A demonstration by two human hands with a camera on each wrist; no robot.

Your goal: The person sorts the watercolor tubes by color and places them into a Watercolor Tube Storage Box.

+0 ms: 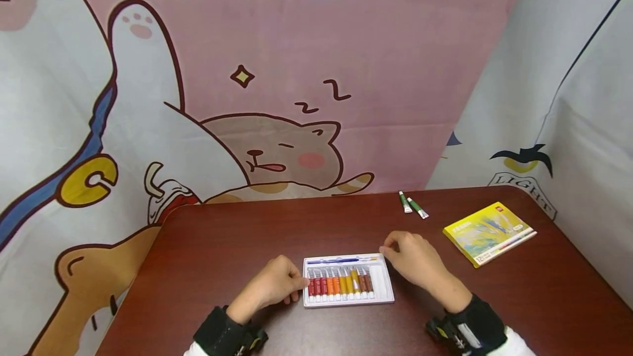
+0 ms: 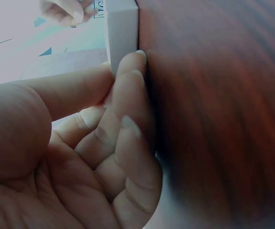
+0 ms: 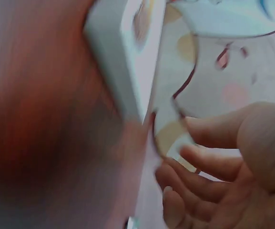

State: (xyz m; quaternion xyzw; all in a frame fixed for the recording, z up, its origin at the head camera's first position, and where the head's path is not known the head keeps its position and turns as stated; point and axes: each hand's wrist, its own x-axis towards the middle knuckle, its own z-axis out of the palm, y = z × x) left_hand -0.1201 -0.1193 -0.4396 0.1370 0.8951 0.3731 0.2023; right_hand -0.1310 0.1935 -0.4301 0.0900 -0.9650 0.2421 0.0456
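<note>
Tray, white and shallow, is set flat on the reddish-brown worktop, near side, between both hands. A row of paint tubes is laid in it, ordered left to right from red through orange and ochre to brown. A blue-handled brush is seated along the far side of the tray.

Left hand: tray's left edge is pinched between thumb and bent fingers, contact confirmed in the left wrist view.

Right hand: held just beside the tray's far right corner, fingers loosely bent, nothing grasped. A gap to the tray is seen in the right wrist view, which is partly blurred.

Two green tubes are laid side by side, tilted, near the worktop's far edge, well apart from the tray. A yellow box is placed at an angle to the right, beyond the right hand; its small print can't be read. Black bands are worn on both wrists. A cartoon-printed cloth is hung behind the worktop.
</note>
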